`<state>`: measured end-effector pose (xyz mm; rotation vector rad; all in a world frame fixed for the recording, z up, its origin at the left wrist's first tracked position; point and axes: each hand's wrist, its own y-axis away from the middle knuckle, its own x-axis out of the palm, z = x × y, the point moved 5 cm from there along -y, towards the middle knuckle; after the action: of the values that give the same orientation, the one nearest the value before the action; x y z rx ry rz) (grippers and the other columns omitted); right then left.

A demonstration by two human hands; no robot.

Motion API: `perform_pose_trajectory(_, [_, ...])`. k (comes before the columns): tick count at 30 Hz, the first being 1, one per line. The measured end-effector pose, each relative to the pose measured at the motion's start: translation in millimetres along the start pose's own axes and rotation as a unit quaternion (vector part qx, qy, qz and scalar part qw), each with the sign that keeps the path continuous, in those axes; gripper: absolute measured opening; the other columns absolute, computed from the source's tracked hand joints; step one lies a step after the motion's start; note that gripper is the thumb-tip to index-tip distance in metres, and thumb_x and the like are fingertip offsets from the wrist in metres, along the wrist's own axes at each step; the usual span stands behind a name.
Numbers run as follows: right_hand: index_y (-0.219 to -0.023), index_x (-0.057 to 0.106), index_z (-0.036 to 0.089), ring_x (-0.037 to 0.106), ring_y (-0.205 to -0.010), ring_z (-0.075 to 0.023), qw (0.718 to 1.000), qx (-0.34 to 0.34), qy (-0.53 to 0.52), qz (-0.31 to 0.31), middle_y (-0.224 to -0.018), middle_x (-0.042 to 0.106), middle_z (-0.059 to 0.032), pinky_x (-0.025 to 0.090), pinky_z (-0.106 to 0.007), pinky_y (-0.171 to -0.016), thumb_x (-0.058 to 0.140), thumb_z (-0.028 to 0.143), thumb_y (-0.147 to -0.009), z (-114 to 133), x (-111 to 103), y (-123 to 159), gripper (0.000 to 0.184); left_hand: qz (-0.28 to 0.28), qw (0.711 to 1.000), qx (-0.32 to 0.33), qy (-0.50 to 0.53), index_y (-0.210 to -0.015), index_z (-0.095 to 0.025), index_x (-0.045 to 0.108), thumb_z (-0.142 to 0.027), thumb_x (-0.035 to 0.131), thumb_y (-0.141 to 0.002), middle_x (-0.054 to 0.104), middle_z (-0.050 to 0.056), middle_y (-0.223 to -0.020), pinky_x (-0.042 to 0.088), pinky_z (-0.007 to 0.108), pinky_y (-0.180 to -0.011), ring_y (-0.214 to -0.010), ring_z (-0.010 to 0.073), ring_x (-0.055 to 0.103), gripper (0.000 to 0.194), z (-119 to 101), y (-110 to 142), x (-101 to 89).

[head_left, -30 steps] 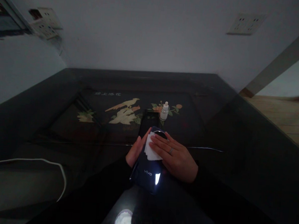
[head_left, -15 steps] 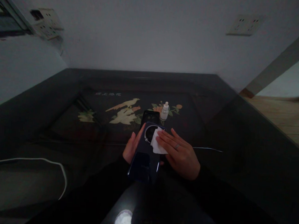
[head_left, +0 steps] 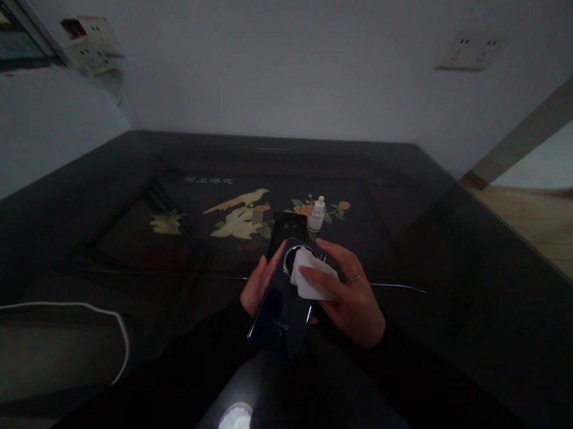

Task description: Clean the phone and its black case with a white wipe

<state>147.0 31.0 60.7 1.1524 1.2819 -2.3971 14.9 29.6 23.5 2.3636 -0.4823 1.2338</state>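
Note:
A dark blue phone is tilted back-side up in my left hand, which grips it by its left edge, with fingertips showing at the right edge. Near its top is a round camera ring. My right hand pinches a folded white wipe over the lower right part of that ring. A ring circles one finger of this hand. Just beyond the phone lies a black phone-shaped slab, partly hidden. Beside it stands a small clear bottle with a white cap.
The dark glossy table bears a bird-and-flower picture. A white cable curves at the left. Wall sockets sit at the right, with more sockets in the left corner. A bright reflection shows at the front.
The phone and both hands have shifted slightly right. My right fingers, flat on the wipe before, are now bent, with the index finger lifted away and the wipe spread further right.

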Motion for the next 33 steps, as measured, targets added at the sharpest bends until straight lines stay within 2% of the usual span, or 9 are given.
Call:
perform_pose_trajectory(3, [-0.114,0.056,0.020,0.029,-0.129,-0.0274,0.999,0.008,-0.003,0.039,-0.141,0.031,-0.0124,0.032,-0.052,-0.102,0.052,0.005,-0.076,0,5,1,0.041,-0.005,1.000,0.001,0.000,-0.141,-0.034,0.002,-0.048,0.018,-0.090,0.023,0.006,-0.147,0.030,0.058,-0.097,-0.123,0.0316,0.038,0.056,0,-1,-0.3])
perform_pose_trajectory(6, [-0.119,0.053,0.018,0.027,-0.131,-0.0264,0.997,0.006,0.003,0.074,-0.138,0.038,-0.0126,0.028,-0.053,-0.104,0.050,0.007,-0.078,-1,10,2,0.043,-0.009,1.000,-0.010,-0.001,-0.141,-0.036,0.002,-0.049,0.017,-0.089,0.020,0.006,-0.148,0.029,0.060,-0.096,-0.123,0.0328,0.038,0.055,1,-1,-0.5])
perform_pose_trajectory(11, [-0.127,0.045,0.013,0.031,-0.130,-0.0227,0.997,0.002,0.019,0.076,-0.136,0.042,-0.0129,0.026,-0.052,-0.106,0.043,0.005,-0.080,-3,10,2,0.047,-0.008,1.000,-0.003,-0.002,-0.141,-0.033,0.003,-0.048,0.018,-0.090,0.019,0.007,-0.148,0.028,0.059,-0.097,-0.125,0.0329,0.036,0.056,0,0,-1.5])
perform_pose_trajectory(16, [-0.127,0.045,0.014,0.034,-0.129,-0.0233,0.997,-0.009,0.045,0.066,-0.134,0.044,-0.0120,0.027,-0.052,-0.106,0.043,0.006,-0.081,-1,8,1,0.046,-0.001,1.000,-0.008,0.002,-0.141,-0.035,0.004,-0.048,0.020,-0.090,0.020,0.005,-0.148,0.027,0.058,-0.099,-0.127,0.0321,0.033,0.055,1,-1,-2.4])
perform_pose_trajectory(22, [-0.128,0.045,0.018,0.039,-0.126,-0.0218,0.996,-0.037,0.071,0.045,-0.130,0.050,-0.0092,0.030,-0.050,-0.105,0.039,0.007,-0.086,4,5,-2,0.044,-0.014,1.000,0.018,0.000,-0.142,-0.030,0.010,-0.047,0.024,-0.090,0.026,0.006,-0.146,0.025,0.054,-0.102,-0.128,0.0300,0.031,0.056,-1,-3,-5.3])
perform_pose_trajectory(29, [-0.118,0.054,0.016,0.050,-0.116,-0.0172,0.998,-0.056,0.021,-0.001,-0.118,0.060,-0.0080,0.038,-0.043,-0.102,0.038,0.005,-0.088,4,3,0,0.036,-0.010,1.000,0.016,0.010,-0.142,-0.030,0.005,-0.045,0.018,-0.091,0.028,0.008,-0.145,0.026,0.056,-0.100,-0.126,0.0302,0.035,0.055,-1,-3,-3.7])
perform_pose_trajectory(33, [-0.111,0.058,0.020,0.058,-0.104,-0.0160,0.998,-0.056,-0.009,-0.034,-0.105,0.067,-0.0048,0.044,-0.041,-0.096,0.041,0.005,-0.087,6,-2,0,0.034,0.007,1.000,0.017,0.012,-0.142,-0.030,0.001,-0.046,0.020,-0.090,0.031,0.008,-0.143,0.027,0.055,-0.100,-0.124,0.0288,0.037,0.057,-1,-3,-2.4])
